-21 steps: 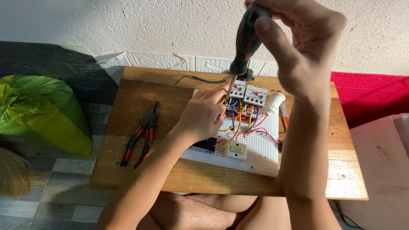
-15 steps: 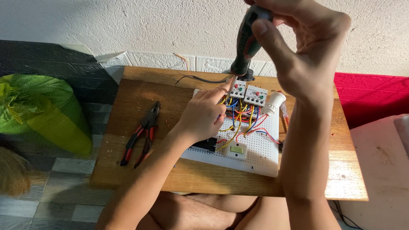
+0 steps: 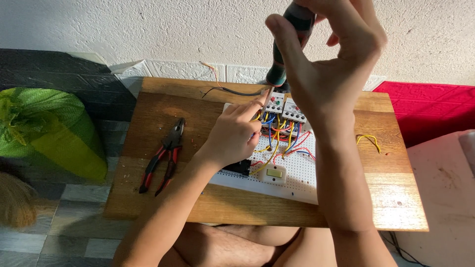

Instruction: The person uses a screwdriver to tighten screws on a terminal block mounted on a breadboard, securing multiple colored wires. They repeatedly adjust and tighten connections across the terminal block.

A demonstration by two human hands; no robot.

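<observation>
The right hand point(image 3: 336, 64) loosely grips a dark-handled screwdriver point(image 3: 289, 44) upright over the relays point(image 3: 284, 106). The left hand point(image 3: 235, 136) pinches wires point(image 3: 277, 136) on a white perforated board point(image 3: 302, 173).

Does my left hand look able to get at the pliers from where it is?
Probably yes. The left hand rests by the wired white board, and the red-handled pliers lie just to its left on bare wooden tabletop, with nothing between them.
</observation>
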